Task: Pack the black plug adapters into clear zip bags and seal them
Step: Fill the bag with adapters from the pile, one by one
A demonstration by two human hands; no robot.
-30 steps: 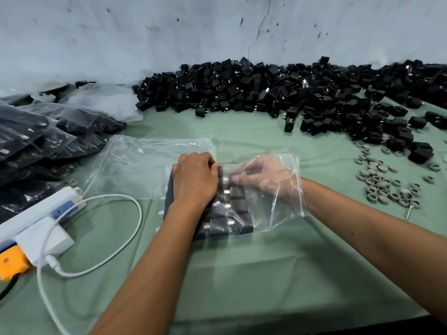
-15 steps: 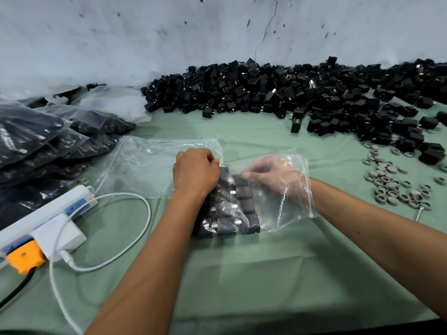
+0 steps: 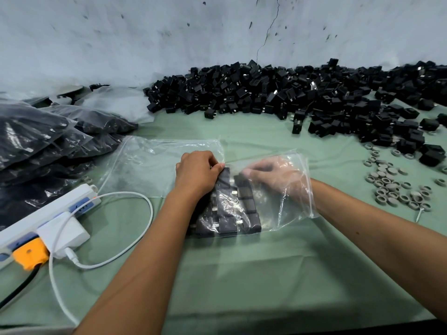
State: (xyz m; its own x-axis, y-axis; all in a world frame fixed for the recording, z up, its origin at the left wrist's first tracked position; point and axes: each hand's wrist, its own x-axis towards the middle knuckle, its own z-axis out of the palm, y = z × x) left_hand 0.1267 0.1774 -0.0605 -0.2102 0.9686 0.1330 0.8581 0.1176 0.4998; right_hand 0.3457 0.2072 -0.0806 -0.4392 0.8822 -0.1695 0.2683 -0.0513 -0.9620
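Note:
A clear zip bag [image 3: 289,209] lies on the green table in front of me with rows of black plug adapters [image 3: 232,211] packed inside. My left hand [image 3: 197,174] sits on the bag's left side, fingers curled over the far end of the adapter rows. My right hand [image 3: 273,176] is inside the bag through its open right end, fingertips on the top adapter of the right row. A big heap of loose black adapters [image 3: 278,93] stretches along the wall behind.
An empty clear bag [image 3: 154,163] lies flat just left of the filled one. Filled bags [image 3: 36,139] are stacked at far left. A white power strip [image 3: 48,213] with charger and white cable [image 3: 135,240] lies front left. Grey rings [image 3: 391,187] are scattered at right.
The hands stay on the bag; the right hand has slid a little further left inside it, towards the adapter rows. The camera has shifted slightly.

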